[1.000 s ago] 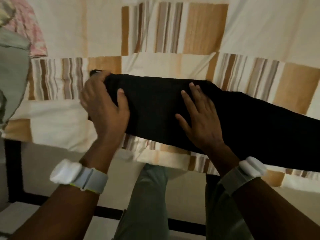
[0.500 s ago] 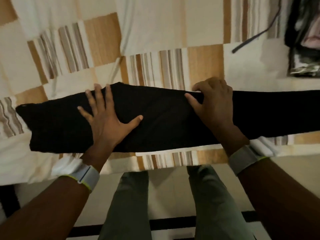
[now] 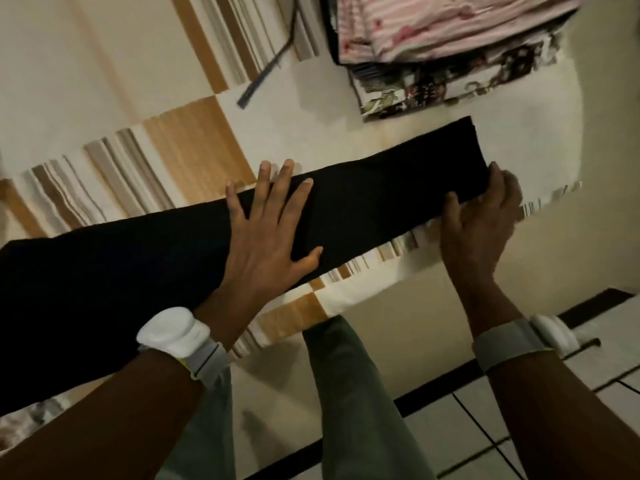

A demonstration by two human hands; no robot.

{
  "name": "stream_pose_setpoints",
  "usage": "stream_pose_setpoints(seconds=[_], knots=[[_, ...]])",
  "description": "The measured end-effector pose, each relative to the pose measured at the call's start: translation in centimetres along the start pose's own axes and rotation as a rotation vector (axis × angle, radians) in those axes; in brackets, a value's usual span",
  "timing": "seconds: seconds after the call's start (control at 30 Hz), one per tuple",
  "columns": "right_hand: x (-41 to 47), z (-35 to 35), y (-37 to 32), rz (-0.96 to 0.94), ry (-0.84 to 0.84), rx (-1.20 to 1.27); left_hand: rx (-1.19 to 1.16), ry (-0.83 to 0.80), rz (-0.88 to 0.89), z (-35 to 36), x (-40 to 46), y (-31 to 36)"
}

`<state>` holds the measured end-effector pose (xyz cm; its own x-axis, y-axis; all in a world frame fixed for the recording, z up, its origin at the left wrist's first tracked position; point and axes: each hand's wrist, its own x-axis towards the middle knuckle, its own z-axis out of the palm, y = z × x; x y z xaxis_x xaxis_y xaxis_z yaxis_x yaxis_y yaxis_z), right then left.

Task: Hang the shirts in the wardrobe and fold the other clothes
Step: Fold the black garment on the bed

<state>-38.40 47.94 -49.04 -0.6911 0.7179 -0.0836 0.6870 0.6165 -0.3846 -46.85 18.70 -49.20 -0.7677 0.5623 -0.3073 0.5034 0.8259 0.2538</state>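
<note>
A long black garment (image 3: 381,199), folded into a narrow strip, lies across the near edge of the bed (image 3: 104,81), running from the lower left up to a squared end at the right. The left hand (image 3: 266,237) lies flat on its middle with fingers straight and spread, pinning it down; the right hand (image 3: 481,220) has its fingers curled round the strip's right end, thumb on top. To fold it well, the left hand should hold firm as the hinge line while the right carries the end over toward the left, edges kept in line, then the crease smoothed flat. The cloth looks matt, dense and soft, draping without sheen. The bedcover is a cream patchwork with tan blocks and brown stripes. Beyond the strip's end sits a stack of folded clothes (image 3: 450,39), pink-striped on top, floral beneath
</note>
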Motion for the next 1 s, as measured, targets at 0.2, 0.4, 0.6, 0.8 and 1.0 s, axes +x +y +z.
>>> stream_pose_setpoints(seconds=[0.2, 0.4, 0.6, 0.8, 1.0], knots=[[3.6, -1.0, 1.1, 0.308, -0.047, 0.259, 0.002, -0.018, 0.065, -0.3, 1.5, 1.1], [3.4, -1.1, -0.1, 0.313, -0.026, 0.226, -0.036, -0.021, 0.226, -0.1, 1.8, 2.9], [3.4, -0.9, -0.6, 0.379, -0.045, 0.272, -0.161, 0.065, 0.216, 0.6, 1.3, 4.2], [3.9, -1.9, -0.1, 0.335, -0.006, 0.602, -0.312, 0.156, 0.216, 0.3, 1.1, 5.5], [4.7, -2.7, 2.4, 0.393, -0.087, 0.594, -0.327, 0.063, 0.238, 0.4, 1.1, 6.2]])
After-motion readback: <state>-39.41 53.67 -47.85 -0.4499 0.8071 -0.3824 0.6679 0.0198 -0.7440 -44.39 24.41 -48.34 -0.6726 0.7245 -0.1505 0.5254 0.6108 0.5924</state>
